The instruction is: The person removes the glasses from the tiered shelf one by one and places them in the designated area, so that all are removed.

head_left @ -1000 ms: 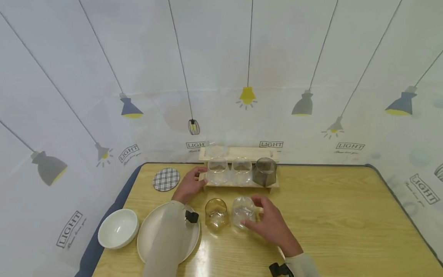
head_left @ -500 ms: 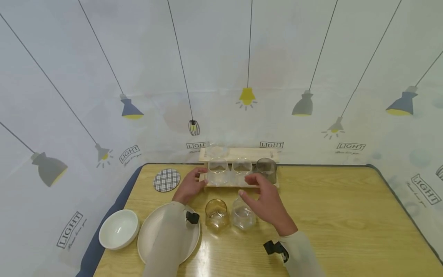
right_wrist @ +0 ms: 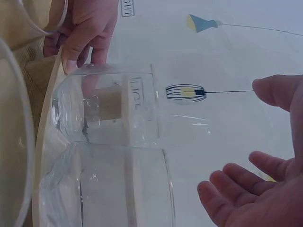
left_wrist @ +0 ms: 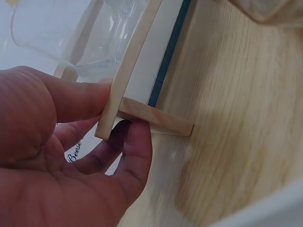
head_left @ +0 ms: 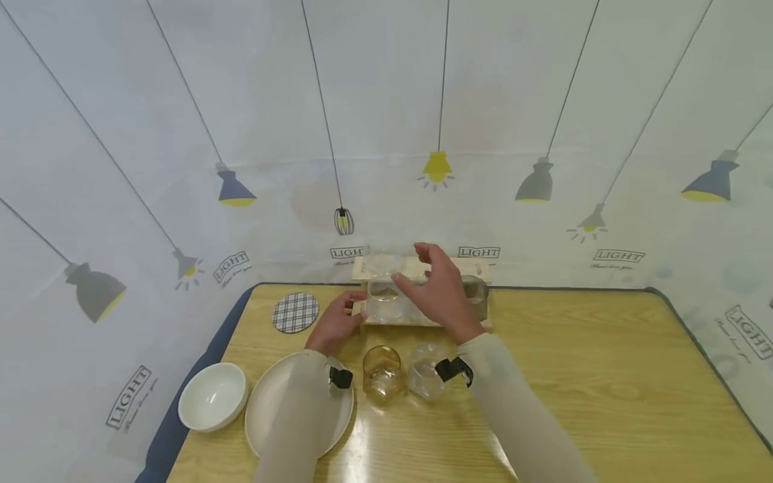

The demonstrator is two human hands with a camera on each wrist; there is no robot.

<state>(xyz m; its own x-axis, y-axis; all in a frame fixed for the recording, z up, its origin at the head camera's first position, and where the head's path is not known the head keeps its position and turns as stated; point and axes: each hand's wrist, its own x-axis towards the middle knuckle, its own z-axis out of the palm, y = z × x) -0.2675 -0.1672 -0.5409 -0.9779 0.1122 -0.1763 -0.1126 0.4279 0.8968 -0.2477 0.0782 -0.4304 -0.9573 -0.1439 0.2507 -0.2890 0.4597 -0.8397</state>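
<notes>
"Three views to go through: what does the head one show?"

"Your left hand (head_left: pixel 334 323) pinches the left end of the wooden rack (head_left: pixel 475 269); your right hand (head_left: pixel 439 295) hangs over its row, holding nothing. One clear glass (head_left: pixel 383 307) stands at the rack's left, a dark glass (head_left: pixel 477 300) at its right. Before it, an amber glass (head_left: pixel 383 376) and a second clear glass (head_left: pixel 425 372) sit on the table (head_left: pixel 604 376)."

"Left wrist?"

"Your thumb (left_wrist: pixel 83 98) presses the board's edge, fingertips (left_wrist: pixel 138 132) curled beneath, beside a crosspiece (left_wrist: pixel 154 115)."

"Right wrist?"

"Your thumb and fingers spread apart, clear of two glasses side by side on the rack."
</notes>
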